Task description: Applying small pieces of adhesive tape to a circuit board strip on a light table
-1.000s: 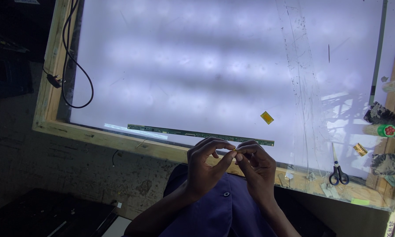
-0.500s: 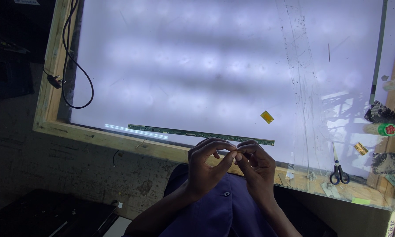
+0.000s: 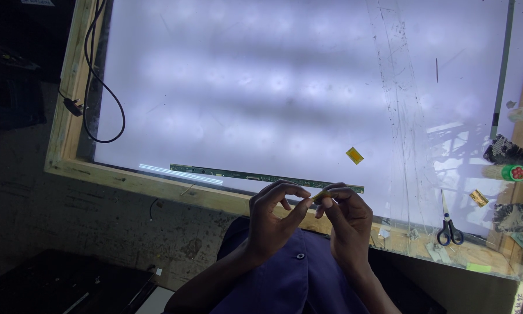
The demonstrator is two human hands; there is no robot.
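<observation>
Small yellow tape (image 3: 318,196) pinched between fingertips of left hand (image 3: 273,218) and right hand (image 3: 346,221), both closed on it. Held level, just before green strip (image 3: 267,176), long axis left-right.

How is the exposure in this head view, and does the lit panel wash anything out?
Head view: the backlit panel blooms white with soft bright patches; floor and left side fall near black. Both hands, left hand and right hand, read dark against it, so the small yellowish strip they pinch stays hard to resolve. Scissors stay sharp.

Dim room – the backlit panel (image 3: 285,87) glares white, washing out detail; surroundings sink into shadow.
</observation>
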